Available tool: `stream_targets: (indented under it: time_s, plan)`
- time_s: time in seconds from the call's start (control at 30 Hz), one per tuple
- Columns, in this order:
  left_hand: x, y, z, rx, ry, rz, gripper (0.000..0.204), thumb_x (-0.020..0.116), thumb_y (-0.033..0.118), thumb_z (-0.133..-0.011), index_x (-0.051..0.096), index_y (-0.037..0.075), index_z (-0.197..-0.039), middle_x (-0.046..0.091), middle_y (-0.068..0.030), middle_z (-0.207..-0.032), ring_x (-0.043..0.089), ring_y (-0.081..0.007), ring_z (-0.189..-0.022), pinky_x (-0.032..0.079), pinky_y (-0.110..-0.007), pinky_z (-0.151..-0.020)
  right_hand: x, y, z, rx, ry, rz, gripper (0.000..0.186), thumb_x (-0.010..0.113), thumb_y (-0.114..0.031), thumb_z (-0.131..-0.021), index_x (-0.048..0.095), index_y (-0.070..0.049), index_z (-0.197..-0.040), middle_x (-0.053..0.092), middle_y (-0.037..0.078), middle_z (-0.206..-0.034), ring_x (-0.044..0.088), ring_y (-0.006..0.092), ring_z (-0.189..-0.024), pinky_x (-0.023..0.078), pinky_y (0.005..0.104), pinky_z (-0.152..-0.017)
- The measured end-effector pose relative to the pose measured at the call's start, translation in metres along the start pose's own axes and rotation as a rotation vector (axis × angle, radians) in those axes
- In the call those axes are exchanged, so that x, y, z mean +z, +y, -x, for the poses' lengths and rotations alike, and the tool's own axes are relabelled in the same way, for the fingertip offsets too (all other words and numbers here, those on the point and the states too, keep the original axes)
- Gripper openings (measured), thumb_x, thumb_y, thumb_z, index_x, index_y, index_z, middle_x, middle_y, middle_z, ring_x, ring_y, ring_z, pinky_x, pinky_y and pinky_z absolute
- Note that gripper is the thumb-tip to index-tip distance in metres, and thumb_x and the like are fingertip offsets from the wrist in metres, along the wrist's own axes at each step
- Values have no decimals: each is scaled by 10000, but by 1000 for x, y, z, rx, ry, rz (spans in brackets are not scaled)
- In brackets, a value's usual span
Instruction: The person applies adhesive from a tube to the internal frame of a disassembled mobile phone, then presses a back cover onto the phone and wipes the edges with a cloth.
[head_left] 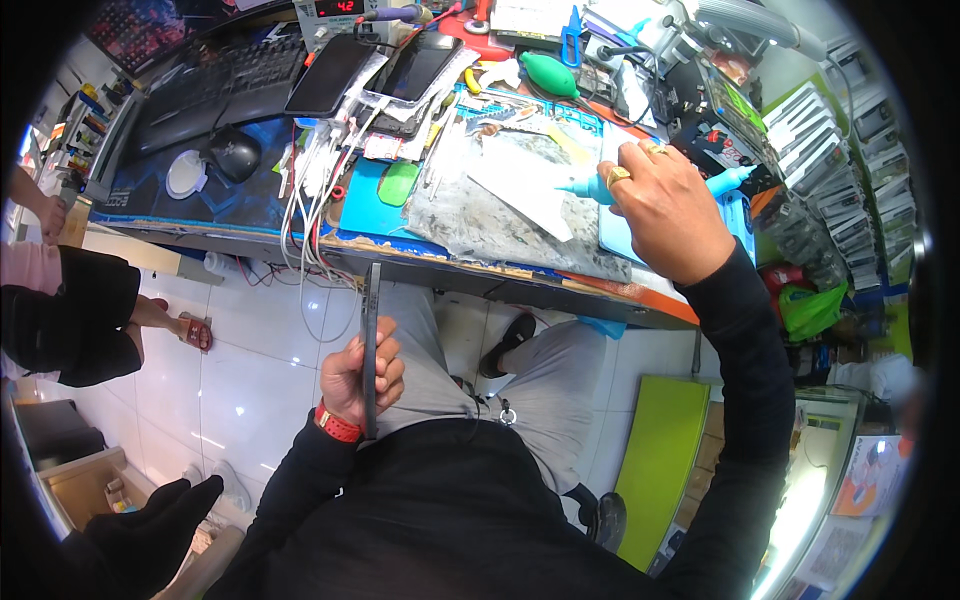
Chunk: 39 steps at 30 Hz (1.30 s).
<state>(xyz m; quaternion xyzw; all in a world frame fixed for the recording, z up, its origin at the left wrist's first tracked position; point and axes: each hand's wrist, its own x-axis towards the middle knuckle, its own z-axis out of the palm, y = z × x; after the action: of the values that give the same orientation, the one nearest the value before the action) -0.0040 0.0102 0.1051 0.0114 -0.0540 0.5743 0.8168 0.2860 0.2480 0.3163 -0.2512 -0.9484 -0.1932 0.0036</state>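
Observation:
My left hand [362, 375], a red band on its wrist, grips a thin dark slab [371, 310] in front of my lap. The slab stands edge-on to the view, so its faces are hidden and I cannot tell its exact kind. Over the right part of the bench, my right hand [668, 205], with gold rings, is closed around a light blue tube with a pointed tip [580, 187]. The tip points left above a white sheet [520, 190] on a worn grey work mat [440, 215]. My palm covers the tube's middle.
Two dark phones [328, 75] lie at the back beside white cables [318, 180]. A green blower bulb [549, 74], a mouse [233, 150] and a keyboard [210, 95] are on the bench. Packaged goods hang at right. Another person stands at left, near a sandalled foot [197, 332].

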Motion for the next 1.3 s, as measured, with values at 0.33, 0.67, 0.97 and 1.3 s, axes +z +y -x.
stream_targets:
  time_s: [0.33,0.67,0.97,1.3]
  plan:
    - [-2,2,0,1,12,40,264,670,145,-1006,456,71,-1141,671,-116,-937,722,-262,-855,583,-387,-649,9,10,37,193,82,-356,368,804,-86,-829,703,-5,-1172,653,174,-1027,629,368,-1026,489,458,-896]
    - [-7,2,-7,-12,-14,-49,264,626,195,-1044,417,85,-1163,655,-64,-938,711,-204,-836,568,-340,-629,144,155,84,814,614,-944,547,865,-159,-826,592,36,-1258,715,124,-1113,710,212,-1022,584,348,-895]
    - [-9,-5,-7,-13,16,-11,323,698,182,-993,440,80,-1159,685,-106,-945,721,-248,-830,586,-378,-630,189,151,70,877,586,-642,678,917,-165,-729,528,43,-1244,731,192,-1050,745,358,-991,597,430,-892]
    - [1,4,-2,41,63,-46,261,661,178,-1017,454,82,-1144,663,-82,-926,714,-219,-831,575,-348,-624,77,-71,-22,498,299,-657,337,803,-222,-861,740,24,-1082,703,243,-1121,668,429,-1080,533,473,-932]
